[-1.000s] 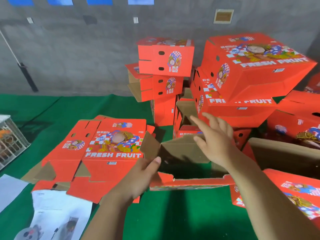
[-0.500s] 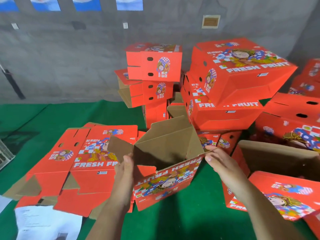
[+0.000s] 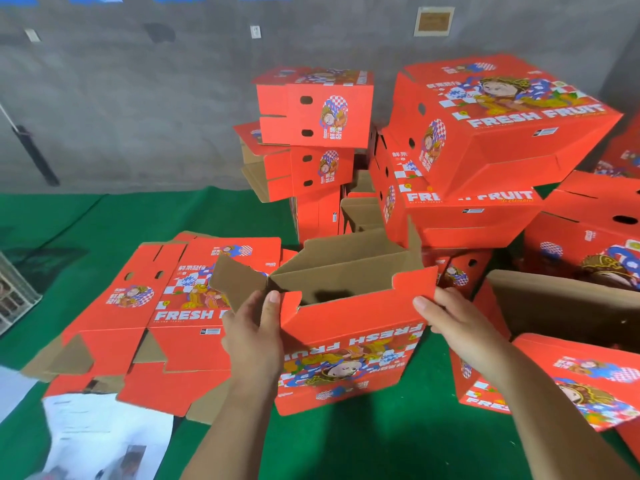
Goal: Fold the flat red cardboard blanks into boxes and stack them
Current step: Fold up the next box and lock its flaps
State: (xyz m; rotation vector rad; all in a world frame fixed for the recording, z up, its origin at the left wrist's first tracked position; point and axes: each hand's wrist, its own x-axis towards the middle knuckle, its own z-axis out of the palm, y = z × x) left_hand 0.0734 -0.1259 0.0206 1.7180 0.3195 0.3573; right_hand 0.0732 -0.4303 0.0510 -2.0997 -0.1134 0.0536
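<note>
Here the half-opened box stands on the green floor, left hand pinching its corner and right hand gripping the opposite edge; light, stiff cardboard, probably best held at creases.

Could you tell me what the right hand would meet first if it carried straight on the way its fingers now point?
The right hand points up and left at the half-folded box and already touches its right edge. Going on, it would likely press that red corner flap inward, though depth is hard to judge.
</note>
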